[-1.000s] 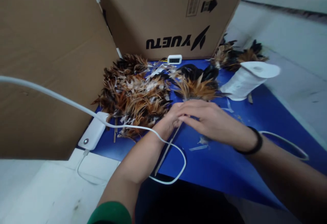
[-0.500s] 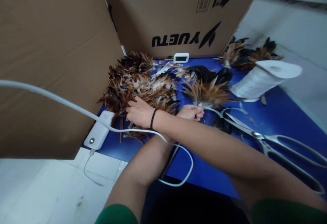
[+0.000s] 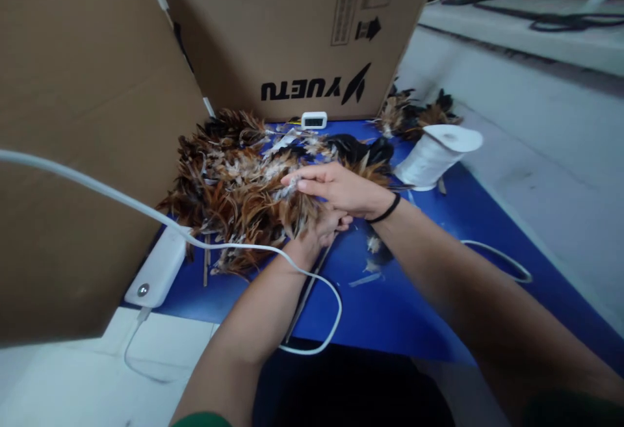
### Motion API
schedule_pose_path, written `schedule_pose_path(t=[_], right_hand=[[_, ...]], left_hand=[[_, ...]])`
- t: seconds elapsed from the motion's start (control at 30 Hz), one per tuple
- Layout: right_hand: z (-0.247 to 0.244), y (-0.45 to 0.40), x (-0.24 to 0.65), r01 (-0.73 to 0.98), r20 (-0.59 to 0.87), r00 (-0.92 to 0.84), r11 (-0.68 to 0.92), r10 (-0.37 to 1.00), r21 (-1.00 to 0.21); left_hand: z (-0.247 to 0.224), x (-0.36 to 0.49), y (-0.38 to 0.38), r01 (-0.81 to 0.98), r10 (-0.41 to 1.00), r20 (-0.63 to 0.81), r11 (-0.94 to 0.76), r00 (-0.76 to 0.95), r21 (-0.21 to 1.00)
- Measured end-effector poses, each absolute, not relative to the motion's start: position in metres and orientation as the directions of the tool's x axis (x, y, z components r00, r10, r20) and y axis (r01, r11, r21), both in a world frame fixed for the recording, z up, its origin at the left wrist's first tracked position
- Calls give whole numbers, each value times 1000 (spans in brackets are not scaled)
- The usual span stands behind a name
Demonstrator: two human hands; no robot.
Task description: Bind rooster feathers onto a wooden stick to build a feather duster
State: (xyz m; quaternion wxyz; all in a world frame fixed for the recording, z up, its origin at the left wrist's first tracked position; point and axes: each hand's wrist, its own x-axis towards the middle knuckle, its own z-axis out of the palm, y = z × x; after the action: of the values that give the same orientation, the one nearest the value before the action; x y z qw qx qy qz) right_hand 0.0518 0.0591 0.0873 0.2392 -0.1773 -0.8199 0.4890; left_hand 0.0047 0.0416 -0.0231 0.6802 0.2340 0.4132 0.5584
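Now the brown feather tuft (image 3: 301, 214) hangs just below the right hand (image 3: 338, 186), its pale base pinched between thumb and forefinger, that hand having moved from the feather pile (image 3: 231, 196)'s left side to its right edge, above the left hand (image 3: 332, 224), clenched around the thin stick (image 3: 303, 301).

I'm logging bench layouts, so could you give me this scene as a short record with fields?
Feather pile: brown, black and white, on a blue table
Right hand: fingertips at pale fluff on the pile
Left hand: curled, just below the right; contents unclear
White spool: right of the pile
White device: left side, cord plugged in
Carton: behind, "YUETU" printed upside down
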Motion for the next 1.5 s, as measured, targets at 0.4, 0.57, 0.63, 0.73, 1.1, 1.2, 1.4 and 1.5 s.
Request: schedule_pose_path(t=[0.4,0.57,0.63,0.73,1.1,1.2,1.4,1.5], right_hand=[[88,69,146,218,275,-537,446,798,-868],[95,71,171,500,327,-545,612,772,-613],[100,69,175,574,300,-586,646,753,-503],[101,63,178,591,247,-647,679,721,-435],[58,34,191,563,108,-698,636,708,-528],[55,41,199,636,272,-480,544,834,-547],[42,63,200,624,352,-463,582,813,-522],[36,66,194,590,356,-498,610,791,-529]], left_hand=[[-21,0,40,-488,959,-236,282,155,826],[-14,5,34,-455,962,-248,271,110,848],[-11,6,32,-446,956,-269,291,113,846],[-8,4,33,-458,942,-316,330,109,825],[-4,-5,40,-612,905,-320,426,281,666],[0,-3,38,-626,897,-329,442,296,643],[9,1,33,-646,873,-357,487,334,588],[9,2,32,-638,863,-361,505,354,581]])
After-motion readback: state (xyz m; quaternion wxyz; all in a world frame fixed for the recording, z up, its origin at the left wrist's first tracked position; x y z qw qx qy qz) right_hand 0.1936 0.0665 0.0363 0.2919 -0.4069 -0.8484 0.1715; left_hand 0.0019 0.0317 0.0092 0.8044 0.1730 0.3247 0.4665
